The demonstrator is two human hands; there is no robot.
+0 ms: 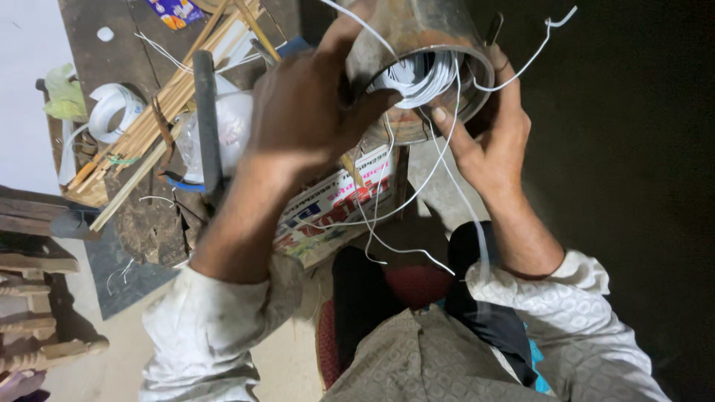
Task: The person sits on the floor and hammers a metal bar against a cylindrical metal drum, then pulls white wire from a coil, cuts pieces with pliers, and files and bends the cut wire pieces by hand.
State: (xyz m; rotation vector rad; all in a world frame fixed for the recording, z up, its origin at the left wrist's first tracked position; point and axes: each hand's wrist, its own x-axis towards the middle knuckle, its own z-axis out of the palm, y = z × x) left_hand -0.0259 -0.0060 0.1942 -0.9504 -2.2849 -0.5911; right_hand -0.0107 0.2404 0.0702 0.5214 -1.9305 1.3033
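Note:
A rusty metal can (417, 30) is held up near the top middle, its mouth facing me. Coiled white wire (421, 78) fills the inside, and loose strands hang down from it toward my lap. My left hand (305, 112) grips the can's left side and rim. My right hand (491, 138) cups the right side of the rim, its thumb pressed on the wire at the mouth. One wire end (555, 22) curls up to the right.
A printed cardboard box (335, 208) lies under the can. To the left are a bundle of wooden sticks (160, 112), a dark rod (207, 119), a roll of white wire (112, 112) and a plastic bag (231, 126). Carved wooden pieces (33, 327) stand at the far left.

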